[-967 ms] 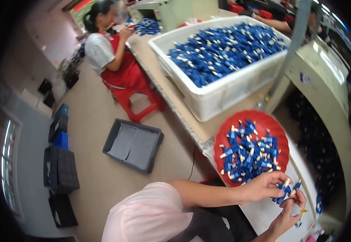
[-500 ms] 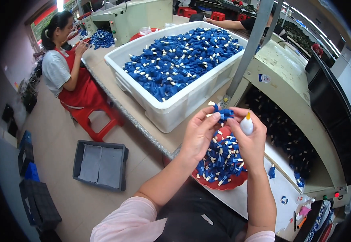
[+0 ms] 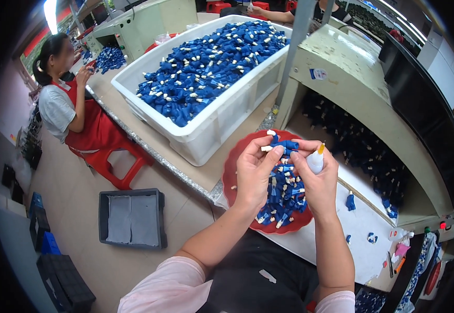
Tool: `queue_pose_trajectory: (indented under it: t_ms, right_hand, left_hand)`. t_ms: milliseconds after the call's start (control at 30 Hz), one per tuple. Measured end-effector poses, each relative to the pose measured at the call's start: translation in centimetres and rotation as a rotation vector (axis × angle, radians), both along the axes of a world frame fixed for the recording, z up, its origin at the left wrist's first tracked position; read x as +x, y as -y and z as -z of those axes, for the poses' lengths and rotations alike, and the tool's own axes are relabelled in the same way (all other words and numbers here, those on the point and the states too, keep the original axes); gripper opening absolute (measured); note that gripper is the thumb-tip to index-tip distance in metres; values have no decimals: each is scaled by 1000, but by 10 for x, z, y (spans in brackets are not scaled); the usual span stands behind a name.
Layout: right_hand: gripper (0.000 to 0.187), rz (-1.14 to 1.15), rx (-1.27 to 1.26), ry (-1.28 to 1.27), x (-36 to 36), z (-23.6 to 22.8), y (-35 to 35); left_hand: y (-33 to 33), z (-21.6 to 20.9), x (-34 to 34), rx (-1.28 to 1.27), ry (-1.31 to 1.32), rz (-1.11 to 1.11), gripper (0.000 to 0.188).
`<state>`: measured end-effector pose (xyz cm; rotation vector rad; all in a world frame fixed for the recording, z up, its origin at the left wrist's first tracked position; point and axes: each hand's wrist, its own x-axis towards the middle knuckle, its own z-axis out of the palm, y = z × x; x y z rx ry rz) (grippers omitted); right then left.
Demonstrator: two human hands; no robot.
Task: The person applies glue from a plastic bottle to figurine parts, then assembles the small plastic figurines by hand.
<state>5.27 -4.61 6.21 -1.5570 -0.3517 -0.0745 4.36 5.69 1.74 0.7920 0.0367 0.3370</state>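
Above a red scalloped bowl my two hands meet at a small blue toy figure part with cream-coloured ends. My left hand pinches it between thumb and fingers. My right hand touches its other side with thumb and forefinger, while holding a small white squeeze bottle with a yellow tip that points upward. More blue and cream parts lie heaped in the bowl beneath. The exact contact between my fingertips and the part is partly hidden.
A large white tub full of blue parts stands beyond the bowl. On the right is a cream machine with parts inside its opening. A loose blue part lies nearby. A grey crate sits on the floor; a seated person works at left.
The view has shifted, so the tub appears further left and higher. More of the red bowl shows. The part between my hands has turned slightly; the bottle stays in my right hand.
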Motion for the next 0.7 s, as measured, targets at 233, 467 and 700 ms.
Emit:
queue_pose_trajectory:
  t_ms: [233, 467, 700]
  right_hand:
    - [14, 74, 187, -146, -16, 23, 36]
    - [16, 288, 249, -136, -59, 52, 74]
    - [24, 553, -226, 202, -87, 38, 126]
  left_hand:
    - [26, 1, -10, 71, 0, 150, 23]
    - [71, 5, -23, -43, 4, 290, 18]
    - [102, 22, -38, 391, 108, 604, 29]
